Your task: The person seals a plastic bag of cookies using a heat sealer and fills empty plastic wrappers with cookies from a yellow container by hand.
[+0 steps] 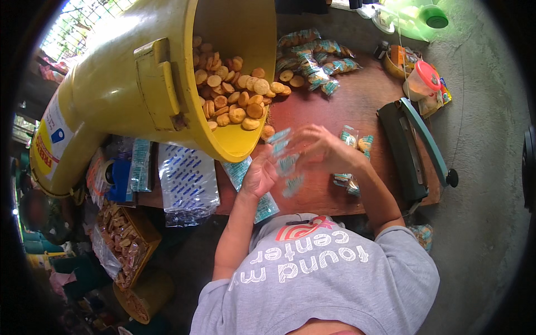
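Observation:
My left hand (260, 172) grips a small clear plastic bag with teal print (287, 164), which is blurred by motion. Above and to the right of it, my right hand (320, 146) is blurred too, its fingers curved towards the bag; whether they touch it I cannot tell. Flat teal-printed bags (266, 208) lie under my left forearm. Beyond my hands, a yellow plastic drum (226, 144) lies on its side, its mouth full of round biscuits (237, 115). Partly hidden by my right arm are small packs of biscuits (349, 138) on the reddish wooden table (310, 197).
An impulse sealer (404, 155) with a teal lever stands on the right. Filled biscuit packs (318, 58) are heaped at the back. A red-lidded tub (423, 80) sits back right. Printed plastic bags (188, 180) and a blue tape dispenser (119, 180) lie left, above a crate of packed goods (146, 240).

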Available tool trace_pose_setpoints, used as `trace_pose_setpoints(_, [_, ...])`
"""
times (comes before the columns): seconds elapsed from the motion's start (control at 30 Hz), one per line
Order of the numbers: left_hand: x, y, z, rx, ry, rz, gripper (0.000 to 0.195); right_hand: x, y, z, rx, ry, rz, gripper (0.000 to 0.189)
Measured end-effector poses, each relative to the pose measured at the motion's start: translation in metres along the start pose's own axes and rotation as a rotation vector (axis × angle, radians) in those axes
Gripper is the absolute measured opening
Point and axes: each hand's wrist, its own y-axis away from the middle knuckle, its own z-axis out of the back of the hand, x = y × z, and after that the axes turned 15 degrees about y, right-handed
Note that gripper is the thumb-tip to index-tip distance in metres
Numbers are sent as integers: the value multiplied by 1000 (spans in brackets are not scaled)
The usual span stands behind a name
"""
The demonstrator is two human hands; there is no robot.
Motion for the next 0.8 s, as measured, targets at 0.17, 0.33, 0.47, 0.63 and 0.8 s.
trace_pose_setpoints(0.17, [1,-12,8,-104,-174,-256,31,0,24,-11,194,178,113,18])
trace_pose_setpoints(0.33, [0,-12,24,35,-228,-239,16,-16,8,-1,74,-228,-242,19])
trace_pose_setpoints(0.47, [10,-2,17,-65,-570,-260,14,-40,-23,-32,-67,-260,-490,22])
trace_pose_setpoints(0.63, [15,7,2,-76,-597,-152,12,-76,-64,-113,-223,295,-388,46])
trace_pose_setpoints(0.8, [2,13,10,-126,-662,-208,13,-80,-69,-120,-167,360,-452,54])
